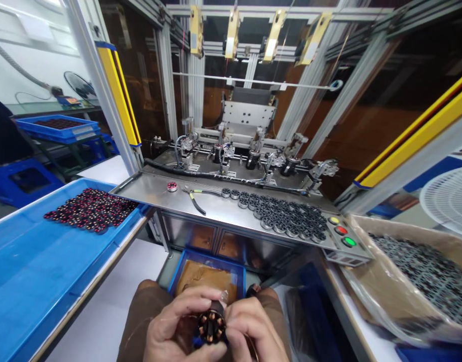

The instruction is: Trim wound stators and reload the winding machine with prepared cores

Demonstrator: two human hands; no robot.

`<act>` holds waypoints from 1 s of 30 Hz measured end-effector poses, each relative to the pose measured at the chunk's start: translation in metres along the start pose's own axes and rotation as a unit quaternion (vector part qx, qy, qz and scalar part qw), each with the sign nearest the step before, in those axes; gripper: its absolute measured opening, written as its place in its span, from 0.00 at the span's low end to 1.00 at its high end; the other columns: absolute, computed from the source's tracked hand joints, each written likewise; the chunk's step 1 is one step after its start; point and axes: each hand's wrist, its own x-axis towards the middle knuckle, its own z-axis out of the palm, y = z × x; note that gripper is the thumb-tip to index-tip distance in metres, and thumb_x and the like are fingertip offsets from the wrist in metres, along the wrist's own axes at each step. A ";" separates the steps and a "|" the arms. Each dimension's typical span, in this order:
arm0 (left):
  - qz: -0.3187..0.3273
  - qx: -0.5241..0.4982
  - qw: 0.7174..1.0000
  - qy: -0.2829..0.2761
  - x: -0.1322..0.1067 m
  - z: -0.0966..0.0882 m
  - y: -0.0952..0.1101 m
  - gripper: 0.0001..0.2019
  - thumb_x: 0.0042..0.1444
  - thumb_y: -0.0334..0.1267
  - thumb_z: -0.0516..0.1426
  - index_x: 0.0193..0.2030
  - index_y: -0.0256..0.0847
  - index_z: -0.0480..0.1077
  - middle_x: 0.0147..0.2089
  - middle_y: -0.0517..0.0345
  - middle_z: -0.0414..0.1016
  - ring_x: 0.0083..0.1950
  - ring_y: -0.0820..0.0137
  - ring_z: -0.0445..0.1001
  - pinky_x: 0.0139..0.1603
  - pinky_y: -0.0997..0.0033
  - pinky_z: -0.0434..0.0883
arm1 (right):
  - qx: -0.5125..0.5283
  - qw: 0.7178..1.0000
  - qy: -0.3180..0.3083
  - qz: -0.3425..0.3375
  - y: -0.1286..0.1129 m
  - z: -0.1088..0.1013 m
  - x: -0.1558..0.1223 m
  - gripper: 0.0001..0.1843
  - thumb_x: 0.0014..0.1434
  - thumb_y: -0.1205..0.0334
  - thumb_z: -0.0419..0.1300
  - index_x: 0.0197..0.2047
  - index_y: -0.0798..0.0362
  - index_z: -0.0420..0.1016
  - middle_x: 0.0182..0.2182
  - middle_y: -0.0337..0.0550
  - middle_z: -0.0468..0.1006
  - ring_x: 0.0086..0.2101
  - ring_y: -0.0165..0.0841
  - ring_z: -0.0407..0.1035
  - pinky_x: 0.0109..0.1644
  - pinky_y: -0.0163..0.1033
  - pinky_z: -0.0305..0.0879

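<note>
My left hand (pixel 178 327) is closed around a small round black motor stator (pixel 211 326) with copper windings, its face turned up towards me. At the stator's right edge, the fingers of my right hand (pixel 249 329) are pinched together on a thin copper wire (pixel 252 347), which curves out below them. The exact grip point is hidden by the fingertips. Both hands are low in front of my lap, above a blue bin (pixel 244 281) with brown material in it.
On the metal ledge (pixel 159 193) lie a red-wound stator (pixel 172 186), cutting pliers (pixel 196 197) and many black stator cores (pixel 287 213). A blue tray (pixel 23 266) of wound stators stands left. Right are push buttons (pixel 341 230) and a lined carton (pixel 361 229). Behind stands a winding machine (pixel 249 115).
</note>
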 end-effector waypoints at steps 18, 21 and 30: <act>-0.236 -0.170 0.932 -0.216 0.008 -0.023 -0.008 0.17 0.56 0.50 0.61 0.50 0.47 0.69 0.34 0.58 0.77 0.31 0.73 0.78 0.31 0.76 0.71 | -0.029 0.999 0.039 0.020 0.003 0.005 -0.001 0.06 0.64 0.68 0.55 0.34 0.52 0.70 0.26 0.41 0.70 0.27 0.32 0.67 0.29 0.36 0.64; -0.220 -0.179 0.933 -0.222 0.010 -0.023 -0.003 0.17 0.56 0.51 0.61 0.50 0.49 0.71 0.40 0.57 0.74 0.34 0.71 0.79 0.30 0.75 0.72 | -0.033 0.997 0.058 0.026 0.001 0.005 0.001 0.07 0.64 0.69 0.54 0.34 0.53 0.69 0.26 0.40 0.69 0.27 0.31 0.66 0.29 0.35 0.62; -0.156 -0.211 0.955 -0.135 0.014 -0.022 0.008 0.14 0.47 0.46 0.68 0.37 0.48 0.71 0.47 0.55 0.76 0.59 0.57 0.70 0.56 0.60 0.65 | -0.002 0.999 -0.026 0.048 -0.002 -0.006 0.007 0.06 0.65 0.68 0.54 0.35 0.52 0.69 0.27 0.40 0.69 0.28 0.31 0.66 0.30 0.35 0.64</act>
